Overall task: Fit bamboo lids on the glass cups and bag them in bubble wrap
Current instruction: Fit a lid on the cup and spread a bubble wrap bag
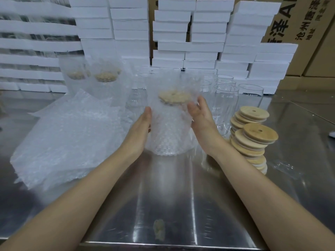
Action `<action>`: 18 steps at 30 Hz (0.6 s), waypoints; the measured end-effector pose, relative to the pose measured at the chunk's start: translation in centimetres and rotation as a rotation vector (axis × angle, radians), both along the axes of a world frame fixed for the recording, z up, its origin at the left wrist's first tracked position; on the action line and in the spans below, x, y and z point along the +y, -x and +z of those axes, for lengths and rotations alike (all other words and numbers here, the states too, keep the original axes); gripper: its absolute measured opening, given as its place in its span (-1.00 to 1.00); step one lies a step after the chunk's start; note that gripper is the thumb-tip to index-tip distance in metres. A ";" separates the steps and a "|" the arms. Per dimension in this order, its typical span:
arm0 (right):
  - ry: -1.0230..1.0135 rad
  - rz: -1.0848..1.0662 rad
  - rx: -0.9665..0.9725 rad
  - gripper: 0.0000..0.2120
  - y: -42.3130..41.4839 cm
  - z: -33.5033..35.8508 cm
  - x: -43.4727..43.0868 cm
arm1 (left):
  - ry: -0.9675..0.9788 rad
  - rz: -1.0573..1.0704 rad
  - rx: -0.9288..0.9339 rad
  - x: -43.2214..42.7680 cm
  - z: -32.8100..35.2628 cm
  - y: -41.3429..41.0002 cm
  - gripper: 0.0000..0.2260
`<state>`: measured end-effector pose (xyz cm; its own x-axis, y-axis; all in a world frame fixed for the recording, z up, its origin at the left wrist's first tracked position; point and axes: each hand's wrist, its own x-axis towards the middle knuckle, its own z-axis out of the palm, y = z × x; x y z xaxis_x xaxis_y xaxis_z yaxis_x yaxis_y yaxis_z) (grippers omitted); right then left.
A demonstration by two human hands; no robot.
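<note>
Single head-worn wide-angle view, facing forward and down, close over the steel table [168,200]

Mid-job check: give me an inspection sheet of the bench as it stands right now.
Surface: steel table, shiny and reflective.
Job's things: bagged lidded cup upright at centre; two more bagged cups back left; flat bubble bags piled left; empty glass cups back right; bamboo lids stacked right.
Clutter: pale smudge near the front edge, cannot tell what it is.
Grippers: left hand flat against the centre cup's left side; right hand open at its right side.
Cables: nothing seen.
Surroundings: white foam boxes stacked behind; cardboard cartons far right.
</note>
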<state>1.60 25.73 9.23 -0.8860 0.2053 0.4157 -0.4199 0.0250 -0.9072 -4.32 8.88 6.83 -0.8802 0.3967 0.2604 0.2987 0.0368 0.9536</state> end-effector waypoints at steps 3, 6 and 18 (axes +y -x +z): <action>0.048 -0.027 -0.032 -0.43 0.2 -0.1 0.4 | 0.031 -0.065 0.134 0.3 -0.1 -0.3 -0.30; 0.141 -0.055 0.008 -0.60 0.4 0.0 0.7 | -0.085 0.000 0.135 0.3 0.3 -0.3 -0.40; -0.174 -0.159 -0.104 -0.12 1.5 -3.6 -1.3 | 0.146 0.315 -0.030 -0.4 0.2 1.2 -0.47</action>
